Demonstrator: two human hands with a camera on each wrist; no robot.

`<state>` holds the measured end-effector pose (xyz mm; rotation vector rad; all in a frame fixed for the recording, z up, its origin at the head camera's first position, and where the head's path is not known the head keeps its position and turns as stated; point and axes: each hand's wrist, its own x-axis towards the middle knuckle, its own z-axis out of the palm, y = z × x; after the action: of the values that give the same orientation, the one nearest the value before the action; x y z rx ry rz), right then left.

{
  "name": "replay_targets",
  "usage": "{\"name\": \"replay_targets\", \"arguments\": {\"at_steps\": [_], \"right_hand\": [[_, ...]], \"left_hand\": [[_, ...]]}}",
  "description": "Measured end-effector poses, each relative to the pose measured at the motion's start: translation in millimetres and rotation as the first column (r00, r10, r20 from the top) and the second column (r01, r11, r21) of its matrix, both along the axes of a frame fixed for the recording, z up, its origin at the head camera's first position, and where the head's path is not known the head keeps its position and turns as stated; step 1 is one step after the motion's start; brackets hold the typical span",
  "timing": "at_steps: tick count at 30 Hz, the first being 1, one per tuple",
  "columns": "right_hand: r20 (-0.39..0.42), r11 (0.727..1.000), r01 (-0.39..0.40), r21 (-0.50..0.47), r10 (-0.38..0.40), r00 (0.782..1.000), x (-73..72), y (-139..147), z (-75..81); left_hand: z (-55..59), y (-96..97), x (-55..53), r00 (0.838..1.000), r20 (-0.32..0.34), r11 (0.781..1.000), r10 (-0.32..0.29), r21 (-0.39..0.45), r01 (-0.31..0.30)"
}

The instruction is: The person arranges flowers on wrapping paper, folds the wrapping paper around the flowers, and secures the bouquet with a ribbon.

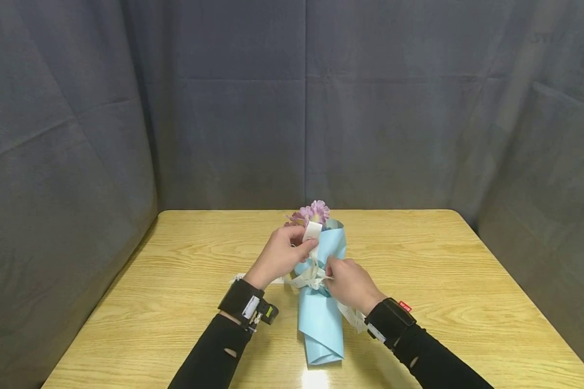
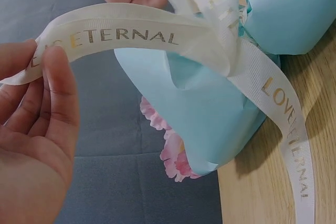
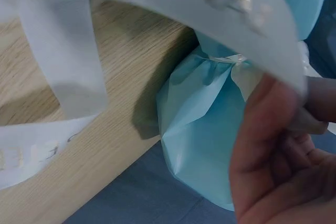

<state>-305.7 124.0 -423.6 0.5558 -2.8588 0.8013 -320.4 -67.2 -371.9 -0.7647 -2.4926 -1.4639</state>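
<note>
A bouquet in light blue wrapping paper [image 1: 321,324] lies on the table, its pink and purple flowers [image 1: 316,210] pointing away from me. White ribbon [image 2: 126,27] with gold lettering is wound around its gathered middle. My left hand [image 1: 283,253] pinches one length of that ribbon between thumb and fingers, raised over the flower end. At the right side of the knot, my right hand [image 1: 351,283] grips another part of the ribbon with curled fingers. In the right wrist view, a ribbon loop crosses close above the blue paper [image 3: 199,145].
The wooden table [image 1: 175,302] has rounded far corners. Grey curtains [image 1: 233,135] stand behind it and along both sides. A loose ribbon tail [image 1: 352,316] lies right of the bouquet, and a white strip [image 1: 277,280] lies beneath my left wrist.
</note>
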Motion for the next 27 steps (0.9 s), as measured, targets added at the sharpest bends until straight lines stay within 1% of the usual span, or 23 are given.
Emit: {"name": "replay_targets", "arguments": {"at_steps": [4, 8, 10, 16, 20, 22, 27], "right_hand": [[-0.016, 1.000, 0.021, -0.009, -0.021, 1.000, 1.5, -0.8, -1.4], [-0.046, 1.000, 0.006, -0.019, -0.007, 0.999, 0.9, -0.4, -4.1], [-0.046, 1.000, -0.005, -0.021, 0.004, 0.999, 0.5, -0.2, -4.6], [0.032, 0.999, -0.025, -0.023, 0.026, 0.999, -0.8, 0.4, 0.9], [0.073, 0.999, -0.023, -0.025, 0.025, 0.997, -1.1, 0.2, 3.2], [0.079, 0.999, -0.017, -0.032, 0.019, 0.997, -1.3, -0.4, 2.5], [0.056, 0.998, -0.026, -0.055, 0.029, 0.998, -2.3, -2.4, -2.1]], "left_hand": [[-0.8, 1.2, -0.2, 1.000, 0.005, 1.000, -0.009, 0.001, 0.009], [-2.5, 1.7, -0.9, 1.000, 0.002, 1.000, -0.011, -0.003, 0.011], [-2.7, 1.6, -1.1, 1.000, -0.001, 1.000, -0.009, -0.007, 0.009], [-1.3, 1.8, -1.1, 1.000, -0.010, 1.000, -0.007, -0.016, 0.007], [-0.7, 1.7, 0.0, 1.000, -0.008, 1.000, -0.007, -0.017, 0.007], [-1.0, 1.4, 0.2, 1.000, -0.003, 1.000, -0.008, -0.013, 0.008], [-2.7, 1.3, 0.0, 1.000, -0.004, 1.000, -0.022, -0.007, 0.022]]}}
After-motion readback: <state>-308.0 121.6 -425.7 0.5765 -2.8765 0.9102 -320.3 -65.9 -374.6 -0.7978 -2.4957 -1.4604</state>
